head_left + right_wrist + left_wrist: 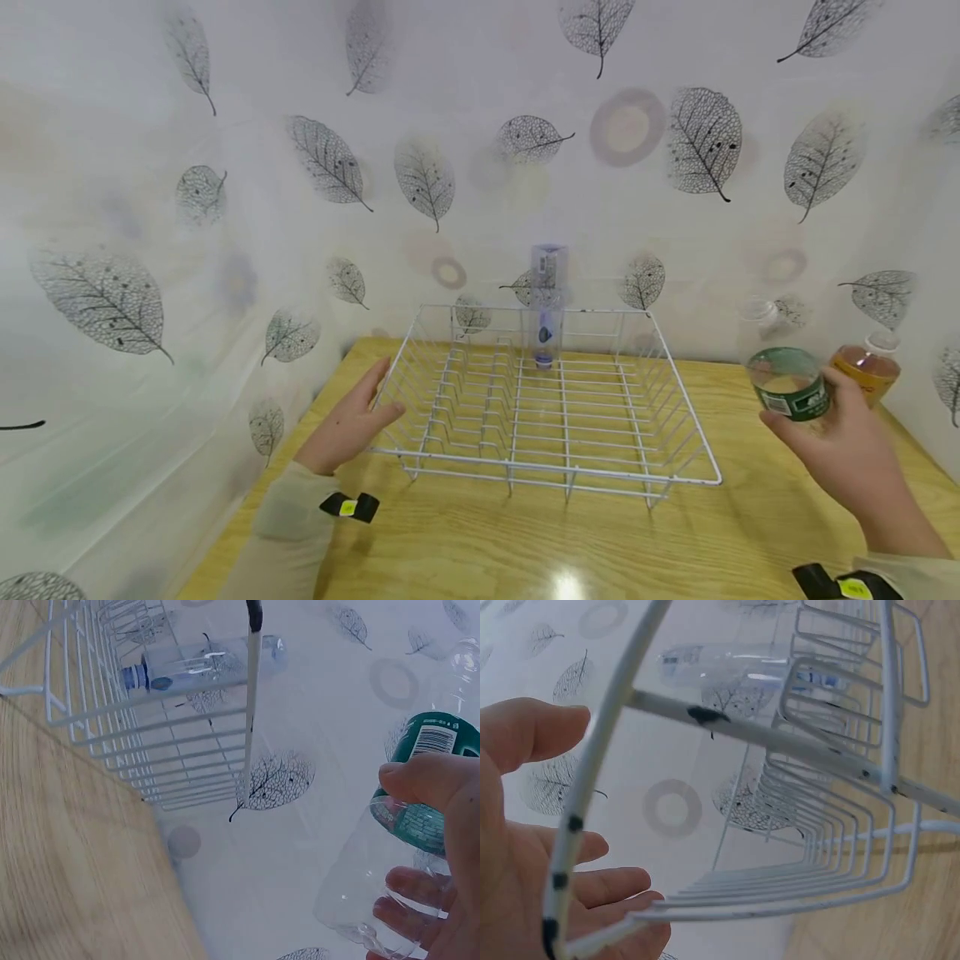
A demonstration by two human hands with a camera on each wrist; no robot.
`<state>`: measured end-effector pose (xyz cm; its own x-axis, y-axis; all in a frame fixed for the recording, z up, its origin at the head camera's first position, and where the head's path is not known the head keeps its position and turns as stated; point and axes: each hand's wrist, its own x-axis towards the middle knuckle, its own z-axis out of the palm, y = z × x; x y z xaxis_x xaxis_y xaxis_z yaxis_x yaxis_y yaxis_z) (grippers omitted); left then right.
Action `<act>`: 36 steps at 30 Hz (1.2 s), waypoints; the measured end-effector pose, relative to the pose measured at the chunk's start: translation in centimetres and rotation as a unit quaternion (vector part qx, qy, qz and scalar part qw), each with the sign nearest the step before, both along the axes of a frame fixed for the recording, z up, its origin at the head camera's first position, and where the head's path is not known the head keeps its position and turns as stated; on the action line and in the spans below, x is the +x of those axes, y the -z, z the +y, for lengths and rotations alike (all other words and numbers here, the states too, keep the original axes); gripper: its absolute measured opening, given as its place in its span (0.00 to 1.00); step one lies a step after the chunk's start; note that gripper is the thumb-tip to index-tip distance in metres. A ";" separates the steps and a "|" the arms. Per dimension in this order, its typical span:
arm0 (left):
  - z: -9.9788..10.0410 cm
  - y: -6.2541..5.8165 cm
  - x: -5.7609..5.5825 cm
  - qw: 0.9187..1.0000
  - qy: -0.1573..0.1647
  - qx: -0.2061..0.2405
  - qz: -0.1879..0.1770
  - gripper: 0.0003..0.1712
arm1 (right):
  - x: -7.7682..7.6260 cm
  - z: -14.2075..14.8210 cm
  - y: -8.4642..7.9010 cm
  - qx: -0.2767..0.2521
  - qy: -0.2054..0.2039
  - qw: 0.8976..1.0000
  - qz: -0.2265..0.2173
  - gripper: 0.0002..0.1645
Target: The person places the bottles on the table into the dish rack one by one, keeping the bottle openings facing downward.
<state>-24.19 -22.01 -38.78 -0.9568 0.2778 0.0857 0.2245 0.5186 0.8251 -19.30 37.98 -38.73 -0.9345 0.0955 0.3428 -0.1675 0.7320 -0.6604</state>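
White rack (568, 468) between wide-apart hands (348, 427) (851, 454)

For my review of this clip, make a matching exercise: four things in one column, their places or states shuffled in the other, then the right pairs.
Things
1. Rack
2. Green-labelled bottle
3. Blue-capped bottle
4. Orange bottle

Places or states
A. Cap end down, inside the wirework
B. White, standing on the wooden table
C. Just behind the right hand in the head view
D. Gripped by the right hand

Pairs: 1-B, 2-D, 3-A, 4-C
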 end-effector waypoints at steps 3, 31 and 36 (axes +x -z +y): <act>0.6 -0.5 0.3 0.999 -0.006 -0.028 0.022 0.52 | 0.4 -1.4 -1.0 0.021 -0.007 1.000 0.002 0.54; 12.3 -4.2 4.2 0.899 0.063 -0.254 0.351 0.62 | -0.2 -15.6 -3.1 0.304 -0.134 0.922 0.200 0.52; 14.1 -3.9 5.0 0.879 0.081 -0.267 0.386 0.62 | -0.5 -17.9 -2.9 0.306 -0.151 0.912 0.227 0.51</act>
